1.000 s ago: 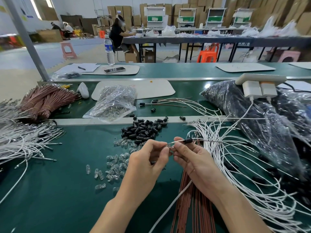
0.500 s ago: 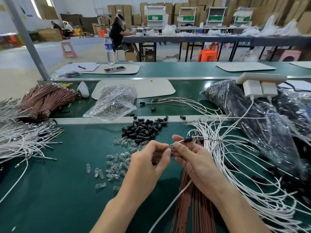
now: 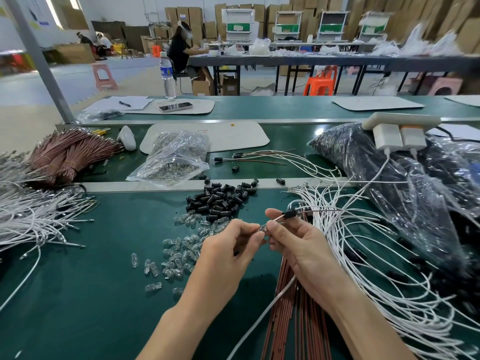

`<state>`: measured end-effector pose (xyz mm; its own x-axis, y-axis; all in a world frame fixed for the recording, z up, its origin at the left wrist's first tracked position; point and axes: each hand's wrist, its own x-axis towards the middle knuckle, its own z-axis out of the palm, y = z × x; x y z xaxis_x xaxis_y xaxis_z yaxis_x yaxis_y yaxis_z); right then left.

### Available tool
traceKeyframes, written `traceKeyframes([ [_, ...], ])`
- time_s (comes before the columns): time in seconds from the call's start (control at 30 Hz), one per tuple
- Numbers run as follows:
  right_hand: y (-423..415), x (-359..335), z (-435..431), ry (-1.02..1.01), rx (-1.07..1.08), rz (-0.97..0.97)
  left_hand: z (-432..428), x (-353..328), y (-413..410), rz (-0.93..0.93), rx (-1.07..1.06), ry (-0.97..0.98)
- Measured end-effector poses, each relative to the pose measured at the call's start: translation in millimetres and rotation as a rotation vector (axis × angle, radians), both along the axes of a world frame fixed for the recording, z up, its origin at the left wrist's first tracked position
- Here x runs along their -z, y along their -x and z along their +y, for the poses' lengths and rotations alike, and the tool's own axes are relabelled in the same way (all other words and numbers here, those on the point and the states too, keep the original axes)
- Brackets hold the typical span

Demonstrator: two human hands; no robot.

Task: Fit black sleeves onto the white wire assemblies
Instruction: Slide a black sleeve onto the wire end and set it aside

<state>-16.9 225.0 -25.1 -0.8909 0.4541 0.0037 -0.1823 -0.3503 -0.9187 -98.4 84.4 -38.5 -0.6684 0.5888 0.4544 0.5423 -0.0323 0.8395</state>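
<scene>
At frame centre the left hand pinches the glassy tip of a wire between thumb and forefinger. The right hand pinches the same wire just beside it. A black sleeve sits on that wire, just above the right thumb. A heap of loose sleeves lies above the hands, clear bulbs are scattered to the left, and white wire assemblies loop at the right.

A green tabletop fills the lower frame, with a second green level behind it past a pale metal rail. A grey post slants up at the upper left over a pale floor, where a pink stool stands. Across the upper middle runs a long dark table on black legs, with an orange stool beneath it and a seated person at its left end. Behind it are white-and-green racks and stacked cardboard boxes.
</scene>
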Motion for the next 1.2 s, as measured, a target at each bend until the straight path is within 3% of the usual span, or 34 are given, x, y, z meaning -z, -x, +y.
traceKeyframes([
  [0.37,2.6,3.1,0.3,0.034,-0.016,0.0,0.7,3.0,-0.4,0.124,-0.07,0.028],
  [1.2,0.7,2.1,-1.2,0.058,-0.018,-0.015,1.0,4.2,-1.1,0.091,-0.076,0.009],
])
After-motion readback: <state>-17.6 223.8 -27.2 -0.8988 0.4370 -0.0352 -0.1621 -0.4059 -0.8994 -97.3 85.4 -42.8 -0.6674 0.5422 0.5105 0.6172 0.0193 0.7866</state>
